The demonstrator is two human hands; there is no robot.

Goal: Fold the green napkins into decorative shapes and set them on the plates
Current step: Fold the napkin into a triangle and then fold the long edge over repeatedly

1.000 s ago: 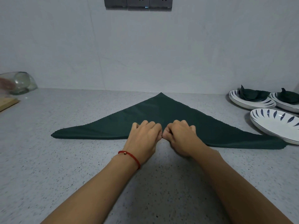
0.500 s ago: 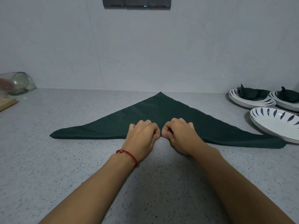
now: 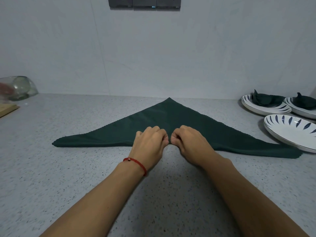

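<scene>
Dark green napkin (image 3: 171,124), grey speckled counter (image 3: 68,168), white plates (image 3: 280,129) with navy dashes, red bracelet (image 3: 136,164).

I see a dim, even light with a cool grey tone. It seems to come from above, because soft shadows lie on the counter (image 3: 68,177) under my forearms and under the plates (image 3: 289,134). There is no strong glare; only the glass jar (image 3: 20,88) at the left edge shines a little and looks blurred. The wide lens bends the picture at the borders, so the counter's back edge curves. The middle is sharp, and the dark napkin (image 3: 171,120) shows little detail.
</scene>
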